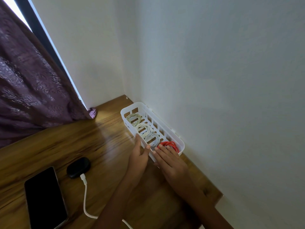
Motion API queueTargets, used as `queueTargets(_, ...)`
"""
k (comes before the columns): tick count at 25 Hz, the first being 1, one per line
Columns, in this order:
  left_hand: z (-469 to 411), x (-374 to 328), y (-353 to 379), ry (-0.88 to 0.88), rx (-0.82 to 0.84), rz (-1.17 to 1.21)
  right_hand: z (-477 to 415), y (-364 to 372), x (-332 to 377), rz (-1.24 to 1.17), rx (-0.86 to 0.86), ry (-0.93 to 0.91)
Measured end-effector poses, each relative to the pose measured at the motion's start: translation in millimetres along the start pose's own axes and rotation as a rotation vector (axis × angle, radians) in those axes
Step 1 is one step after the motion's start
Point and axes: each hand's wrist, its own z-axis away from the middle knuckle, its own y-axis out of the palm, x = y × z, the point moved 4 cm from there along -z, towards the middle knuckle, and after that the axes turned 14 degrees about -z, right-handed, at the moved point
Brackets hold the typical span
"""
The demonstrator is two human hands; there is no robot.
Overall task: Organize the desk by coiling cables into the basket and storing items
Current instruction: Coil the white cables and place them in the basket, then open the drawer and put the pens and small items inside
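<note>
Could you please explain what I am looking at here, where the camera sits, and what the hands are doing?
This single picture comes from a camera worn on a person's head, looking down at a wooden desk in a wall corner. There is no machine. The left hand rests against the white basket; the right hand reaches into it at a red coiled cable, beside three white coiled cables. A phone, a black case and a loose white cable remain on the desk.

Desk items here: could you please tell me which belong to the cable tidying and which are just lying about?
Job: white basket, three white coils, red coil, loose white cable, phone, black case.
Lying about: purple curtain.
</note>
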Motion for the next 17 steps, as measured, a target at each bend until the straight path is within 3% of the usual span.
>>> queueTargets(9, 2, -5, -4, 0.026, 0.001, -0.084, -3, -3, -1, 0.011, -0.027, -0.016)
queueTargets(17, 75, -18, -49, 0.253, -0.196, -0.25, -12, -15, 60, -0.09, -0.149, 0.091)
